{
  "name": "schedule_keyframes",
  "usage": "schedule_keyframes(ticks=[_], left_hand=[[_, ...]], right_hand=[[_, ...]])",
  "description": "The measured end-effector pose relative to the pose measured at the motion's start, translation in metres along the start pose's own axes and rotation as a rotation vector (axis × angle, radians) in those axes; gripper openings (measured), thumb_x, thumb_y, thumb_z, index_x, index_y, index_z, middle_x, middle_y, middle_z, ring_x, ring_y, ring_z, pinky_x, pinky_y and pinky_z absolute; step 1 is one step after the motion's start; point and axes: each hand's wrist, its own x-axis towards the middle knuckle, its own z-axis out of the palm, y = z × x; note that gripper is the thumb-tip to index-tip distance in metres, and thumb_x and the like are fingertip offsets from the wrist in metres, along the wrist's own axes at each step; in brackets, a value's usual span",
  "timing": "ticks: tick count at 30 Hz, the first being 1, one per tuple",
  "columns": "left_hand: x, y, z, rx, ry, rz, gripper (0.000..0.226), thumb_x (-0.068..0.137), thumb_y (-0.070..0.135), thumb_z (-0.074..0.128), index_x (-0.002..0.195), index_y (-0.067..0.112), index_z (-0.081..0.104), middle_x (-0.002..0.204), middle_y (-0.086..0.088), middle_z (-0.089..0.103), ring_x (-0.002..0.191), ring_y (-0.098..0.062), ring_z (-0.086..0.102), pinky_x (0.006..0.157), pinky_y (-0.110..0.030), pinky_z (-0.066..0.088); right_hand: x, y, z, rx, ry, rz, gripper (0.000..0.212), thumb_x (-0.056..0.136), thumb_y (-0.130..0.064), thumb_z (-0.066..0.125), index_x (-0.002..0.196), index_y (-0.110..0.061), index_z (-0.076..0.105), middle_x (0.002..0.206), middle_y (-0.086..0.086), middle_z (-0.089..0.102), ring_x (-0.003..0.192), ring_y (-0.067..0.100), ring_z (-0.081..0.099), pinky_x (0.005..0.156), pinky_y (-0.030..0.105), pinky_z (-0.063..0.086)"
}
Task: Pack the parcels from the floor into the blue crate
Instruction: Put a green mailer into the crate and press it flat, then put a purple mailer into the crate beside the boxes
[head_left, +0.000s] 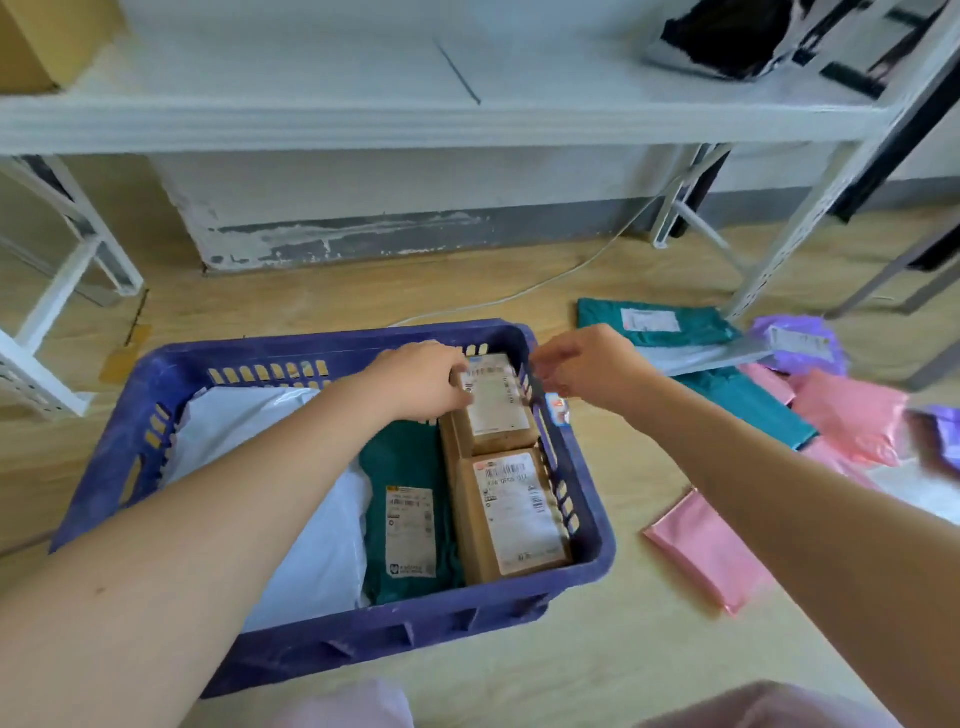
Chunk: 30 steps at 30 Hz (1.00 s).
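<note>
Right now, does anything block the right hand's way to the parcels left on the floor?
Nothing visible does. The right hand hovers empty over the right rim of the blue crate; the teal mailer and pink mailers lie on open floor just right of it.

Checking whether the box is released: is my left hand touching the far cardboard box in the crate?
Touching. The head view shows the left hand with fingers on the far cardboard box at its top left edge.

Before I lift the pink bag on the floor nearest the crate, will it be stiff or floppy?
Probably floppy: the pink bag looks like thin plastic film. Likely light, since it lies almost flat. Its glossy surface may slip.
</note>
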Motion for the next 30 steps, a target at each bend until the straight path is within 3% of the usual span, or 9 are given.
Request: schedule_keyframes(ticks=[3,5,11,17,24,30], left_hand=[[0.002,0.043,-0.011,-0.026,0.035,0.097,0.040,0.090,0.038,0.053,0.127,0.024,0.052,0.130,-0.004,0.050,0.118,-0.025,0.049,0.097,-0.041,0.043],[0.006,0.073,-0.013,-0.039,0.052,0.155,0.044,0.089,0.038,0.055,0.131,0.025,0.049,0.135,-0.002,0.047,0.121,-0.023,0.047,0.098,-0.039,0.042],[0.026,0.172,0.008,-0.049,0.063,0.292,0.046,0.090,0.038,0.054,0.133,0.027,0.046,0.140,-0.002,0.042,0.125,-0.024,0.044,0.101,-0.036,0.039],[0.045,0.241,0.072,-0.163,0.058,0.365,0.050,0.089,0.029,0.055,0.136,0.024,0.042,0.143,-0.002,0.039,0.129,-0.021,0.040,0.104,-0.037,0.036],[0.054,0.294,0.175,-0.182,-0.141,0.431,0.053,0.086,0.021,0.056,0.138,0.023,0.041,0.144,-0.001,0.038,0.128,-0.023,0.042,0.104,-0.034,0.037],[0.041,0.323,0.253,-0.153,-0.315,0.485,0.051,0.086,0.023,0.058,0.135,0.021,0.044,0.137,-0.003,0.045,0.126,-0.023,0.043,0.104,-0.030,0.034]], right_hand=[[-0.014,0.024,-0.040,0.120,0.064,0.056,0.024,0.084,0.002,0.054,0.086,-0.015,0.070,0.089,0.010,0.072,0.080,0.026,0.067,0.083,0.038,0.056],[-0.024,0.044,-0.062,0.182,0.113,0.084,0.021,0.086,0.003,0.055,0.092,-0.010,0.070,0.082,0.007,0.070,0.070,0.019,0.063,0.075,0.032,0.055],[-0.057,0.121,-0.114,0.266,0.269,0.197,0.021,0.083,0.004,0.057,0.092,-0.009,0.070,0.083,0.012,0.068,0.065,0.016,0.058,0.083,0.038,0.053],[-0.082,0.206,-0.135,0.404,0.370,0.309,0.023,0.084,0.005,0.056,0.089,-0.013,0.069,0.078,0.005,0.068,0.066,0.015,0.061,0.075,0.031,0.053],[-0.135,0.314,-0.119,0.528,0.482,0.529,0.025,0.085,0.008,0.050,0.095,-0.008,0.066,0.074,0.005,0.063,0.063,0.015,0.057,0.061,0.023,0.045],[-0.197,0.399,-0.072,0.482,0.513,0.746,0.026,0.081,0.001,0.052,0.094,-0.013,0.070,0.077,0.001,0.068,0.070,0.017,0.064,0.071,0.030,0.051]])
